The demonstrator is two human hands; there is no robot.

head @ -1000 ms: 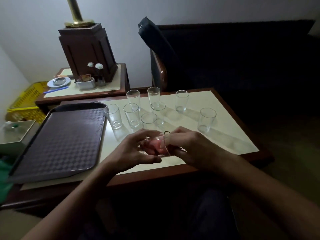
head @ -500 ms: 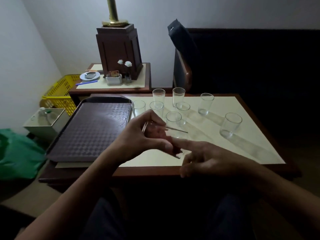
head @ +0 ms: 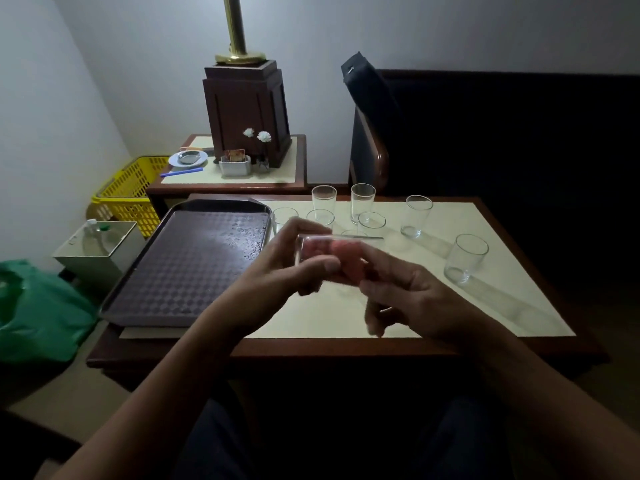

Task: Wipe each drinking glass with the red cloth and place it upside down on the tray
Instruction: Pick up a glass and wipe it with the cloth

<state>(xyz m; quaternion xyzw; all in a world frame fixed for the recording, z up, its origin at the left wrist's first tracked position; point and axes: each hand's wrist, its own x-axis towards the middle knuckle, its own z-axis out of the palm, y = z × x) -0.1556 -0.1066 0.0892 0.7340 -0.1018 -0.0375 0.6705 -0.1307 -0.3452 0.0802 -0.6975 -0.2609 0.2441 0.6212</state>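
My left hand [head: 287, 271] grips a clear drinking glass [head: 313, 249] lying on its side above the table's front half. The red cloth [head: 346, 259] is stuffed into that glass, and my right hand [head: 405, 299] pinches the cloth at the glass's mouth. Several more clear glasses stand upright on the cream table top, among them one [head: 324, 202] at the back, one [head: 417, 216] further right and one [head: 464, 258] at the far right. The dark brown tray [head: 187, 265] lies to the left of my hands with nothing on it.
The wooden table's front edge [head: 346, 349] runs just below my hands. A side table [head: 228, 174] behind holds a lamp base, a dish and a small holder. A yellow basket [head: 131, 192], a white bin [head: 100, 251] and a green bag [head: 38, 313] sit at the left. A dark sofa [head: 502, 140] fills the right.
My right hand has come back up to the glass and pushes the red cloth into it. My view has shifted, so the table sits a little more to the right.
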